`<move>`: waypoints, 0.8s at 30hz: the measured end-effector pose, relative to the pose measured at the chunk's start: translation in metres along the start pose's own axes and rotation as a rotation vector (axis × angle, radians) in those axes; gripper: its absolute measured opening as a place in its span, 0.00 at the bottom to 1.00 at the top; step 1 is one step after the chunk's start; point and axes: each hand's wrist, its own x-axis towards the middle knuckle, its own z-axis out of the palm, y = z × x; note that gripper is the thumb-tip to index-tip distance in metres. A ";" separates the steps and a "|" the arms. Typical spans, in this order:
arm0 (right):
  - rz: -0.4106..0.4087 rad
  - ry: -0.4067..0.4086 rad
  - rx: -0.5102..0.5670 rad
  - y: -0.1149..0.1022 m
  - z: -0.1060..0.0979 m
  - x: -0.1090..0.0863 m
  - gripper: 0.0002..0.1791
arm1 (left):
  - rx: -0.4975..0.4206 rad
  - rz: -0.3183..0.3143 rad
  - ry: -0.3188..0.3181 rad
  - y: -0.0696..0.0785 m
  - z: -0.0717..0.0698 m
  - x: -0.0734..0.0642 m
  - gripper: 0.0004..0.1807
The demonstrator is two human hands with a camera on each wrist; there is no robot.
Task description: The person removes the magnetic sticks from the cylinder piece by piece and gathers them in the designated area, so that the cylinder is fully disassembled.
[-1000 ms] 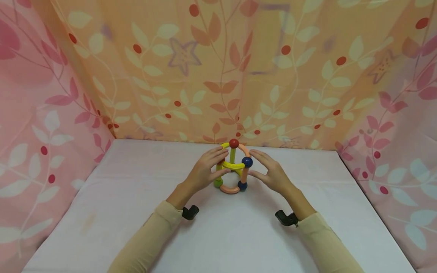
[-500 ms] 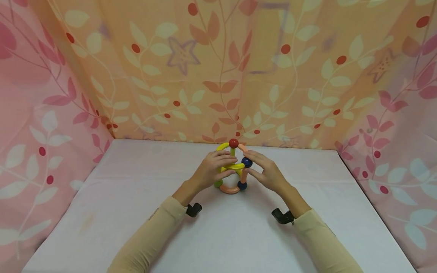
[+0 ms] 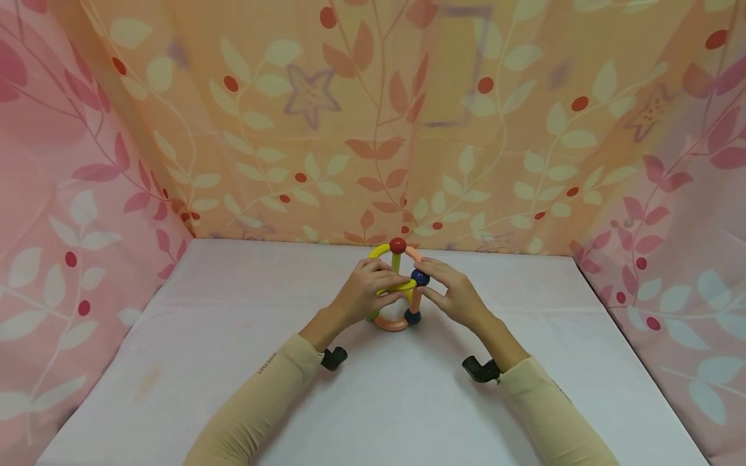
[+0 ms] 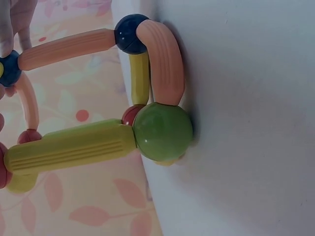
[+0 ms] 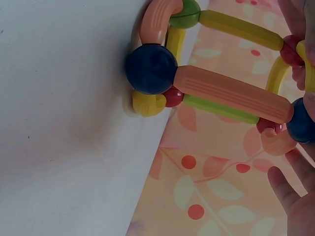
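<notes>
the green ball (image 4: 163, 131) sits on a white tabletop (image 4: 251, 137), joined at its left to a ridged yellow-green rod (image 4: 74, 148) that ends at a red ball (image 4: 2, 169). above the green ball, a curved salmon rod (image 4: 166, 64) links it to a dark blue ball (image 4: 129, 34). well apart, to the green ball's upper left, a hand (image 4: 18, 20) touches a second blue ball (image 4: 12, 70). leafy cloth (image 4: 74, 96) hangs behind the green ball.

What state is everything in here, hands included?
Table: faintly marked.
Toy frame: joined, upright on the table.
Left hand: pinching the upper front yellow bar.
Right hand: pinching the upper blue ball.
Curtain: hanging behind the table.
Sleeves: ending short of the hands.
Wrist cameras: worn, one per arm.
</notes>
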 end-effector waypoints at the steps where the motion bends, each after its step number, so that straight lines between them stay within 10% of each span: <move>1: -0.002 0.001 0.002 0.000 0.000 0.000 0.29 | 0.002 0.001 0.004 0.000 0.000 0.000 0.19; 24: -0.003 0.010 -0.005 -0.001 0.000 0.001 0.28 | -0.001 0.023 -0.001 0.000 0.003 0.000 0.16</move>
